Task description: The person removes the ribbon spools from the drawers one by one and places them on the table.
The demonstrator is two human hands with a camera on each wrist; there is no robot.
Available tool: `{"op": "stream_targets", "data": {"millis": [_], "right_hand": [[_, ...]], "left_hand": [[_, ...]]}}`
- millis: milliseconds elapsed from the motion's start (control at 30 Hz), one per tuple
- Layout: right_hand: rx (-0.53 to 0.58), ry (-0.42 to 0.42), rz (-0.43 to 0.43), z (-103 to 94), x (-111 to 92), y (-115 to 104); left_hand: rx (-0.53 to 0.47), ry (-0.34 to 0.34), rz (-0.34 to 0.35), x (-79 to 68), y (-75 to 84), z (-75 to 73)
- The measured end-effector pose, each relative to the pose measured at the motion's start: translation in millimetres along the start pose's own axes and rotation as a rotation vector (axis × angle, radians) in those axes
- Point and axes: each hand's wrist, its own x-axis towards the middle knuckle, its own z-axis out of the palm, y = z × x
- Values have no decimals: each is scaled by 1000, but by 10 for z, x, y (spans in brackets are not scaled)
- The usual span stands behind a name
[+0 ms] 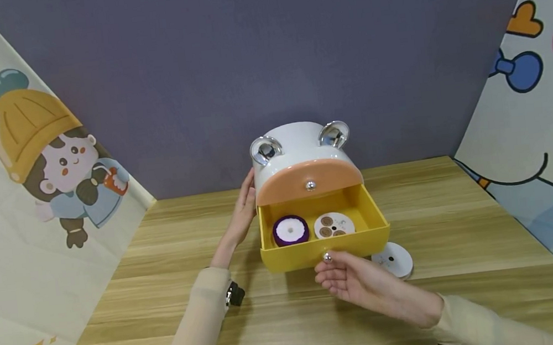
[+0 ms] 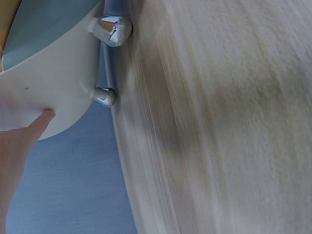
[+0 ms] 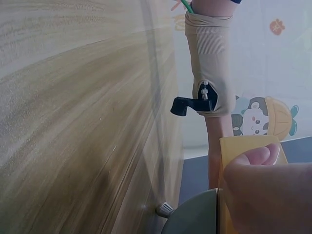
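A small white cabinet (image 1: pixel 298 142) with silver round ears and an orange upper drawer front (image 1: pixel 317 179) stands near the wall. Its yellow lower drawer (image 1: pixel 285 259) is pulled out. Inside lie a purple spool (image 1: pixel 290 230) with a white face and a white disc (image 1: pixel 334 225) with brown circles. My left hand (image 1: pixel 241 214) rests on the cabinet's left side; the left wrist view shows its thumb (image 2: pixel 45 118) against the white wall. At the drawer front, my right hand (image 1: pixel 362 285) pinches the silver knob (image 1: pixel 327 257), thumb on top and the other fingers loosely curled.
Another white disc (image 1: pixel 396 260) lies on the wooden table (image 1: pixel 292 332), right of the drawer and partly behind my right hand. A dark blue-grey wall (image 1: pixel 264 46) rises behind the cabinet. Printed cartoon panels stand at both sides.
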Motion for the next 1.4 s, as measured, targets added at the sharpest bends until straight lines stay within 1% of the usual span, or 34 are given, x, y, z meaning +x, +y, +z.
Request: {"op": "stream_targets", "data": {"millis": [267,667,767,967,1033,1133,1200,1267,1300,1333,1400], "right_hand": [[-39,-38,10,23,-27,32],[-64,-51,15,47,-44,45],[-79,-66,18,40,-49,40],[-122,-138,46,21,-88,19],[-147,-195,61,15,-123,-12],[-213,-324,52,30,-195,-129],[-284,-431,10,63,-247,-265],[-389,-500,-55,129,-297,-436],[-461,-519,-95,169,-315,-532],[-537,-517,-130,217,-329,-630],[-732,-469,-191,323,-338,-832]], "left_hand": [[-4,6,9,-23,-15,-30],[-11,13,22,-39,-15,-70],[-13,11,26,-47,-16,-78],[-12,21,34,-56,-10,-94],[-10,27,30,-54,-5,-91],[-7,21,24,-45,1,-74],[-4,13,15,-37,0,-55],[-2,8,7,-31,-4,-31],[-2,8,3,-26,-9,-19],[-3,9,0,-22,-11,-5],[-4,9,3,-5,-11,23]]}}
